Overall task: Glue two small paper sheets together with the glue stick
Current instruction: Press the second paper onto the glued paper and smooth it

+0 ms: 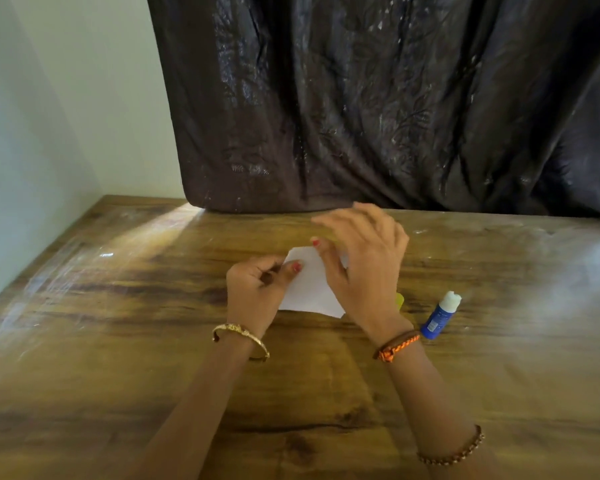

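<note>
Dark curtain [378,109] hanging behind, down to the far edge of a wooden bench [118,341]. White paper [309,282] lying flat on the bench at centre, between both hands. Right hand [361,265] spread over the paper's right side, fingers loosely extended and relaxed, heel near the sheet's right edge, thumb reaching toward its top corner; actual contact of the fingers with the paper impossible to tell. Left hand [257,289] curled at the paper's left edge, thumb on top pinching the sheet. Blue glue stick [439,317] lying uncapped on the bench just right of the right wrist, white tip pointing away. Small yellow bit [399,301] peeking out beside the right hand.
</note>
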